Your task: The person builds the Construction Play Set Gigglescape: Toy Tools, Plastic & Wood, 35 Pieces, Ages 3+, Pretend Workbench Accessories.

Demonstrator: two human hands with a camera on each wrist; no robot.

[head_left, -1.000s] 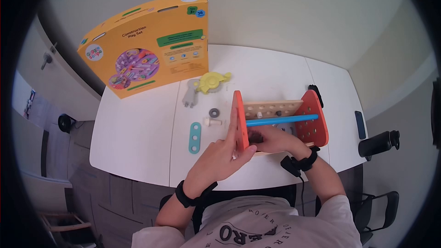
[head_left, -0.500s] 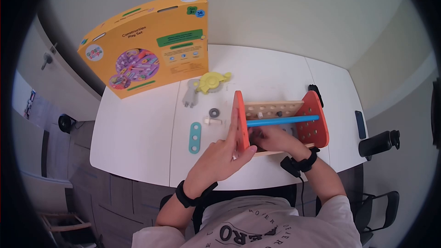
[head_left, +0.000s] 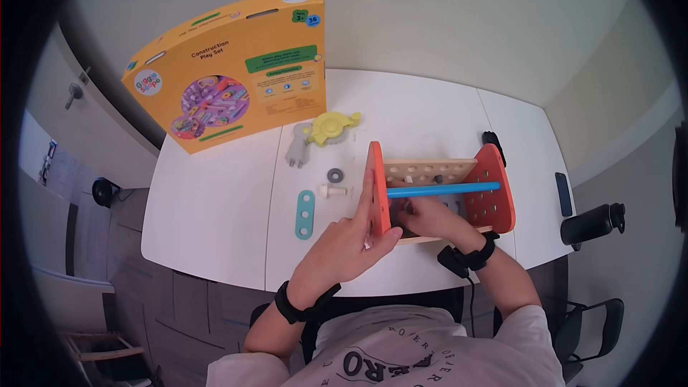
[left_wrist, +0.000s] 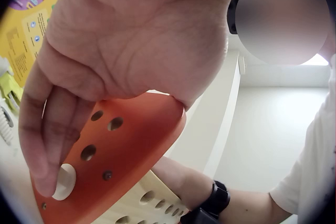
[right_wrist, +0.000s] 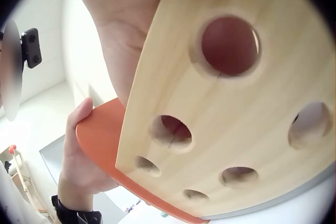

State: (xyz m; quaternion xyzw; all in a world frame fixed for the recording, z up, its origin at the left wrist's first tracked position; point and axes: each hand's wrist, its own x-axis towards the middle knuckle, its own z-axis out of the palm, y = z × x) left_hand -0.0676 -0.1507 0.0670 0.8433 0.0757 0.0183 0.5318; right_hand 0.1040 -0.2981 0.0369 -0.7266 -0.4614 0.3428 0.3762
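Note:
A toy workbench has orange-red end panels point(head_left: 491, 186), wooden boards with holes point(head_left: 423, 170) and a blue rod point(head_left: 444, 190) across. My left hand point(head_left: 342, 247) lies along the outside of its left end panel point(left_wrist: 137, 142). The fingers are fairly straight, fingertips on a round cream bolt head point(left_wrist: 64, 182), and the thumb is at the panel's near edge. Inside the frame, below the rod, my right hand point(head_left: 430, 216) has bent fingers at that panel's inner face. What those fingertips hold I cannot tell; in the right wrist view a wooden board point(right_wrist: 236, 119) hides them.
Left of the workbench lie a grey nut point(head_left: 335, 175), a cream bolt point(head_left: 333, 191) and a teal strip with holes point(head_left: 304, 215). Farther back are a yellow-and-grey toy saw point(head_left: 331, 127) and a yellow box point(head_left: 229, 79). A black bottle point(head_left: 591, 224) and a phone point(head_left: 563, 193) are at right.
My right hand's fingers have shifted and turned slightly at the panel's inner face. The left hand keeps its place on the outside.

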